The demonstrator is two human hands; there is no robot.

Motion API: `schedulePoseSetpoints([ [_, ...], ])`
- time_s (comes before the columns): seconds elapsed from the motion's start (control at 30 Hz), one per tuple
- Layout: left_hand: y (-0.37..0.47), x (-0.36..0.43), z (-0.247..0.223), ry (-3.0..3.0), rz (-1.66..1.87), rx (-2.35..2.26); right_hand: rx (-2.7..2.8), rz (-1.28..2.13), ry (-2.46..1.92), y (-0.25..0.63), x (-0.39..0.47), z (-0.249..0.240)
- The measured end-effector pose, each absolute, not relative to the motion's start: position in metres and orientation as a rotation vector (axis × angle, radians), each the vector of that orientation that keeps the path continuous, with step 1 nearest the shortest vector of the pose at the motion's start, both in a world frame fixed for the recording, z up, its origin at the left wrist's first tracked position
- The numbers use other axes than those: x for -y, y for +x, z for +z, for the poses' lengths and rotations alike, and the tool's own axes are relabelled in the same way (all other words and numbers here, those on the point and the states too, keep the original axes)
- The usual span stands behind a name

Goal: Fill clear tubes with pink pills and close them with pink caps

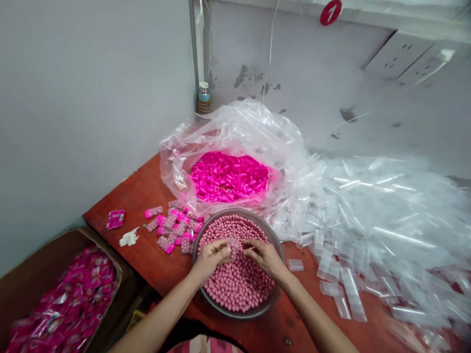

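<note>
Over the grey bowl point(246, 315) of pink round beads point(238, 295), my left hand point(211, 261) grips a small clear plastic container point(234, 247) with pink beads showing inside. Thumb and fingers close on its left side. Just right of the container, my right hand point(268, 259) is curled with thumb and fingertips near each other; whether a bead is between them is too small to tell. Left of the bowl lies a pile of filled clear containers with bright pink caps point(178, 227).
Behind the bowl, an open plastic bag point(252, 123) holds bright pink caps point(227, 177). Empty clear containers point(352, 291) heap across the right of the red table point(302, 320). A cardboard box point(116, 262) of pink packets stands lower left. A pink sachet point(115, 219) lies near the table's left edge.
</note>
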State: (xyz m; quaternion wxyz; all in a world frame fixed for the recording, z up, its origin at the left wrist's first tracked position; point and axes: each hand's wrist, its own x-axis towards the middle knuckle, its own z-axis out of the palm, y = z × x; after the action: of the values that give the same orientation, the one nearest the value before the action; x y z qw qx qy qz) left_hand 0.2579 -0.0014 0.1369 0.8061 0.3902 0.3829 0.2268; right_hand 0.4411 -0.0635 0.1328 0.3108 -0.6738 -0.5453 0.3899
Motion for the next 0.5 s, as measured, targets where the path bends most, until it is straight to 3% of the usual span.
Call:
schedulePoseSetpoints([
  [0.17, 0.249, -0.010, 0.132, 0.840, 0.483, -0.859, 1.430, 0.996, -1.765, 0.453, 0.022, 0.142],
  [0.27, 0.245, -0.023, 0.128, 0.860, 0.515, -0.899, 1.713, 0.983, -1.727, 0.449, 0.000, 0.146],
  [0.37, 0.243, -0.033, 0.127, 0.956, 0.540, -0.904, 2.115, 0.910, -1.924, 0.433, 0.000, 0.131],
  [0.5, 0.242, -0.038, 0.126, 1.086, 0.579, -0.904, 2.239, 0.894, -2.021, 0.409, 0.025, 0.098],
])
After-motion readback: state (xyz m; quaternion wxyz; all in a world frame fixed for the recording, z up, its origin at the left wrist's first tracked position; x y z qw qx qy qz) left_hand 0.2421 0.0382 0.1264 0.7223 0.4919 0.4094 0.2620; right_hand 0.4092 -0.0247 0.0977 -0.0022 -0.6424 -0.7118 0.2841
